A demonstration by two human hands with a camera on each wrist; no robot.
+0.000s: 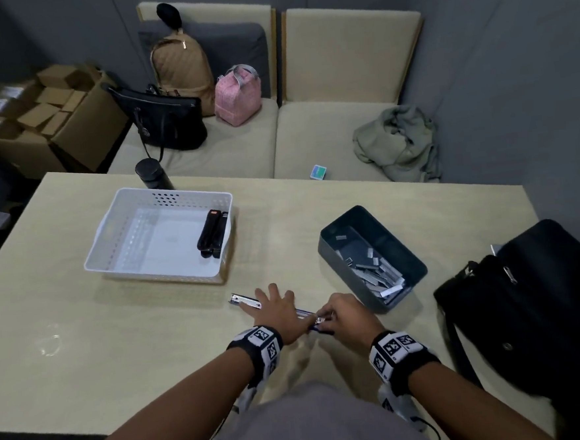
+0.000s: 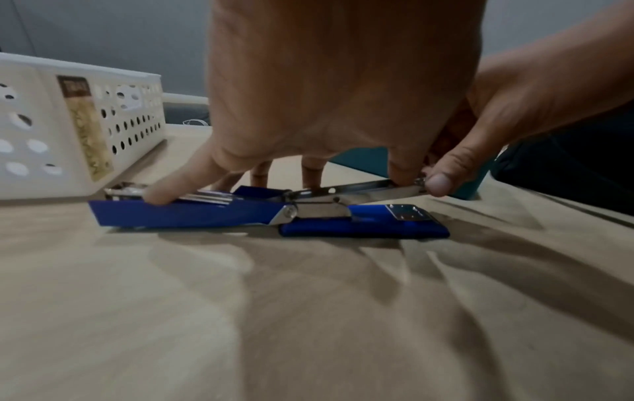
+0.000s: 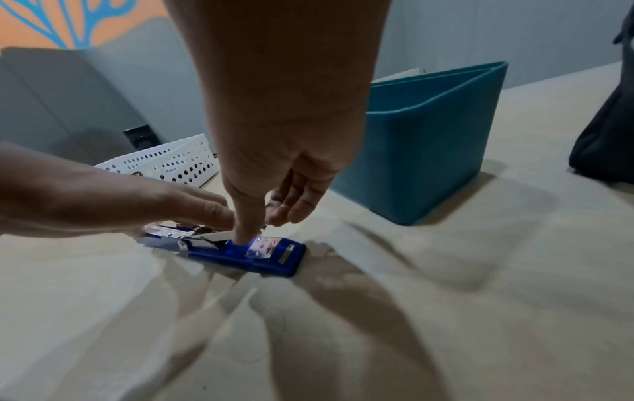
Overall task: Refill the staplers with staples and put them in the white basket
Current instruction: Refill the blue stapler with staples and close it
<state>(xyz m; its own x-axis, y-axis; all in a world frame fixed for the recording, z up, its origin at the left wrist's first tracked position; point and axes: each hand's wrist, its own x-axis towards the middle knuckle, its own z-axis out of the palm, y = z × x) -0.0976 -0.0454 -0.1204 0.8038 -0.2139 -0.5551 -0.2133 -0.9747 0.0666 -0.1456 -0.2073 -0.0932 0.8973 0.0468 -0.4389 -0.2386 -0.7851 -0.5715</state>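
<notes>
A blue stapler (image 2: 192,213) lies opened out flat on the table near the front edge. My left hand (image 1: 275,303) presses its spread, straight fingers down on the opened top cover (image 1: 244,300). My right hand (image 1: 326,315) pinches the free end of the metal staple rail (image 2: 360,188) between thumb and fingers, above the blue base (image 3: 261,257). The white basket (image 1: 120,211) stands behind to the left, with black staplers (image 1: 214,232) lying against its right wall. A dark bin (image 1: 328,248) to the right holds several staple strips (image 1: 378,272).
A black bag (image 1: 528,306) sits on the table's right side, close to the bin. A black bottle (image 1: 150,174) stands at the far edge behind the basket. Beyond the table are a sofa with bags and a jacket, and cardboard boxes at the left.
</notes>
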